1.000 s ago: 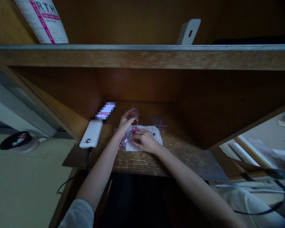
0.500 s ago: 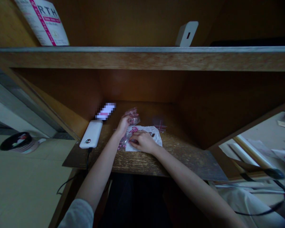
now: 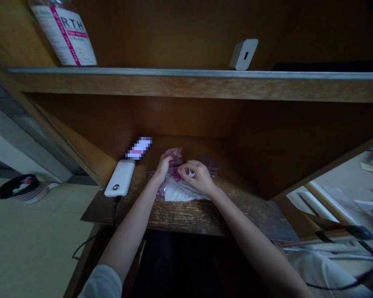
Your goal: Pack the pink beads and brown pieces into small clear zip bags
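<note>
In the head view, the left hand (image 3: 164, 164) pinches the gathered top of a clear bag (image 3: 174, 156) of pink beads (image 3: 175, 176), just right of a power bank (image 3: 120, 178). The right hand (image 3: 196, 176) curls over the bag with its fingertips (image 3: 182, 170) drawn together; whether they pinch anything is too small to tell. The bag lies partly on white paper (image 3: 183, 193), also right of the power bank. A cable (image 3: 115, 205) runs down from the power bank, and a bottle (image 3: 64, 35) stands on the shelf (image 3: 186, 85) above it.
</note>
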{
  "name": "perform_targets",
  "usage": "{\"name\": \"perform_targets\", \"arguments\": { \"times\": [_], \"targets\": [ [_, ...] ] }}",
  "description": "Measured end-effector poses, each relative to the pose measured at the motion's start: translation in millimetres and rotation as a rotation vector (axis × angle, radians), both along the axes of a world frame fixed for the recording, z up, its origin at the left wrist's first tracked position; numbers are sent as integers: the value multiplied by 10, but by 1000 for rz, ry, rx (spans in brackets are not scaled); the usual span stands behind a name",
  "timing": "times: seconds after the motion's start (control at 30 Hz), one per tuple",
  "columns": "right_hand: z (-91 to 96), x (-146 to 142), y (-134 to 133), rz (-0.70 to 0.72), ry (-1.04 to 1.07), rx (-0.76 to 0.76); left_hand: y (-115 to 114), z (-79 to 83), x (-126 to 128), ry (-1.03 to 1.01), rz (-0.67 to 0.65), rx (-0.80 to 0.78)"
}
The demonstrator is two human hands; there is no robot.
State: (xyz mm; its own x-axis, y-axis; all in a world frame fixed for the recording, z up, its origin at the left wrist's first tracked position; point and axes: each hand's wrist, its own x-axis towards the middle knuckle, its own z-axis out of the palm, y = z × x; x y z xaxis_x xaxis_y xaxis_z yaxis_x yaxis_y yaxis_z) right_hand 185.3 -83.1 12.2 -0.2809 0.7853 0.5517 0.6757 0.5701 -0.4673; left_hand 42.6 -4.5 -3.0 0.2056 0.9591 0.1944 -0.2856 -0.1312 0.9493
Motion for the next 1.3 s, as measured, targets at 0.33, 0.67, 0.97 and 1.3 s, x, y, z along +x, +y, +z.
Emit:
{"name": "perform_targets", "arguments": {
  "times": [0.33,0.67,0.97,1.3],
  "targets": [
    [248,95,396,-73,311,-19,-16,-53,48,107,-102,174],
    [165,58,326,-59,226,7,1,-111,39,215,-69,242],
    [86,118,316,-96,238,48,-28,-61,37,196,-87,226],
    [56,110,319,-110,207,97,-26,-83,57,192,-92,211]
  ]
}}
